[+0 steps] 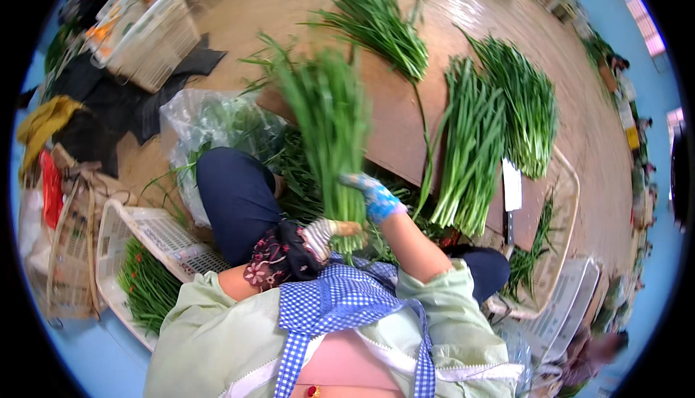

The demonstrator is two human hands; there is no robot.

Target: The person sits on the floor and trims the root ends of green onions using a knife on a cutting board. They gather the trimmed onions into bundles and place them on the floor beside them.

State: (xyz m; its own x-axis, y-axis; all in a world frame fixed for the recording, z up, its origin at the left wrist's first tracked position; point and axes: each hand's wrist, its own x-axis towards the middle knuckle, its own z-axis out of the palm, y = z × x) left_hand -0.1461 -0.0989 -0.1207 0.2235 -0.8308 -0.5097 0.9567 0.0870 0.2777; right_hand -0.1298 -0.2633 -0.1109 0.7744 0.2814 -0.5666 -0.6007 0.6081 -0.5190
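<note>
A tall bunch of garlic chives (329,123) stands upright before me, its leaf tips blurred by motion. My left hand (329,236), in a striped glove with tan fingertips, grips it close to the pale stem ends. Higher up, my right hand (374,197), in a blue patterned glove, closes on the bunch's right side. Loose leaves (297,181) lie beneath it, between my knees. On the brown board (394,119) to the right lie two more bunches, a nearer one (470,145) and a farther one (523,108). Another chive bunch (380,25) rests at the board's far edge.
A knife (512,192) with a pale blade and dark handle lies right of the bunches, above a crate (568,210). Chives fill a white crate (116,253) at my left. Clear plastic (210,119) lies beyond my left knee, and a crate (156,43) stands farther off.
</note>
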